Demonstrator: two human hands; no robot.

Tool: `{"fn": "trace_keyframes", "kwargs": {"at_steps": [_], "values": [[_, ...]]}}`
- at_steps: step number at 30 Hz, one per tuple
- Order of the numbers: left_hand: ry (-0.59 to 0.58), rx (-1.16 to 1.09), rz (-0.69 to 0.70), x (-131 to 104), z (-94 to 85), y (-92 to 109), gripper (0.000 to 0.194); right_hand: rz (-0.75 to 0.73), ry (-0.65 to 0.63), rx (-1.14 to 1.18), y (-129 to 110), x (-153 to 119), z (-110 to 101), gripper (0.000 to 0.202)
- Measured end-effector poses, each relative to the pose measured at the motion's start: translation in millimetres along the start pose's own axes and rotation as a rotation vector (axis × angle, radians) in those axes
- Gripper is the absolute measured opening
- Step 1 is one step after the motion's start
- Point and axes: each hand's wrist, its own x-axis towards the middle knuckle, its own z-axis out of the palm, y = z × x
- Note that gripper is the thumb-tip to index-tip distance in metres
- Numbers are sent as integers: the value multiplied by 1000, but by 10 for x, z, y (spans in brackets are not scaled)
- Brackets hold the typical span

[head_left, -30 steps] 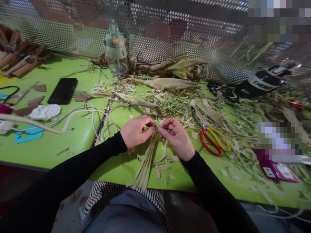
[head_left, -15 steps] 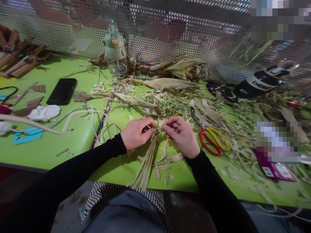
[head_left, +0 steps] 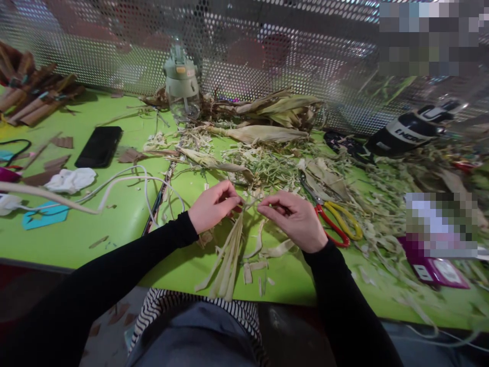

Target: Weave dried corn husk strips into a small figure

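Observation:
Pale strips of dried corn husk (head_left: pixel 227 260) hang in a gathered bundle, their loose ends fanning toward the table's front edge. My left hand (head_left: pixel 214 206) pinches the top of this bundle, its fingertips partly hidden. A little to the right, my right hand (head_left: pixel 296 216) is closed in a pinch on a thin husk strip (head_left: pixel 251 202) that runs from the bundle's top. Scissors (head_left: pixel 338 221) with one red and one yellow handle lie just beyond my right hand. Small husk scraps (head_left: pixel 248 272) lie below the hands.
Shredded husk (head_left: pixel 275 165) and whole husks (head_left: pixel 263 133) cover the back of the green table (head_left: pixel 126 239). A clear bottle (head_left: pixel 183 84) and a black bottle (head_left: pixel 408 130) stand or lean at the rear. At left are a phone (head_left: pixel 99 146), a white cable (head_left: pixel 118 178) and bundled brown sticks (head_left: pixel 42 97).
My right hand has moved right, away from my left hand, and the gap between them is wider. A thin strip now shows between them. The bundle stays nearly in place.

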Motion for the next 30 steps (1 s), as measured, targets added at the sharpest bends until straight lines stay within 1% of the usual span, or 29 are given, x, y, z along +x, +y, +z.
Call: {"fn": "trace_keyframes", "kwargs": {"at_steps": [3, 5, 7, 9, 11, 13, 15, 16, 17, 18, 20, 21, 22, 24, 26, 28, 30], "values": [[-4, 3, 1, -24, -9, 15, 13, -144, 11, -13, -42, -21, 17, 12], [-2, 14, -1, -51, -35, 30, 13, -244, -50, 3, -74, -41, 24, 11], [14, 32, 1, -79, -76, 44, 12, -291, -127, 7, -91, -57, 15, 11], [49, 40, 17, -98, -116, 52, 12, -272, -197, -1, -89, -62, -16, 12], [81, 37, 36, -100, -141, 52, 12, -217, -246, -3, -75, -59, -53, 13], [79, 34, 28, -87, -143, 40, 11, -163, -229, 10, -66, -57, -73, 14], [34, 38, -12, -71, -125, 22, 12, -156, -151, 68, -68, -64, -55, 16], [3, 35, -39, -67, -111, 13, 12, -164, -124, 130, -72, -71, -30, 18], [-25, 23, -64, -66, -95, 3, 13, -164, -126, 218, -76, -82, 3, 21], [-51, -8, -81, -69, -79, -7, 13, -150, -166, 325, -78, -94, 42, 23], [-76, -130, -91, -83, -46, -24, 14, -55, -282, 518, -74, -117, 125, 26], [-86, -208, -88, -92, -32, -32, 15, 2, -316, 570, -68, -125, 163, 27], [-97, -285, -84, -100, -18, -40, 16, 43, -320, 583, -62, -130, 196, 27], [-136, -396, -82, -112, 2, -50, 19, 63, -241, 491, -55, -132, 236, 29], [-189, -417, -77, -118, 10, -53, 22, 25, -157, 321, -66, -130, 244, 30], [-233, -356, -52, -122, 4, -47, 21, -14, -128, 166, -94, -130, 233, 28], [-253, -247, -23, -127, -13, -40, 19, -36, -131, 72, -121, -133, 218, 25]]}}
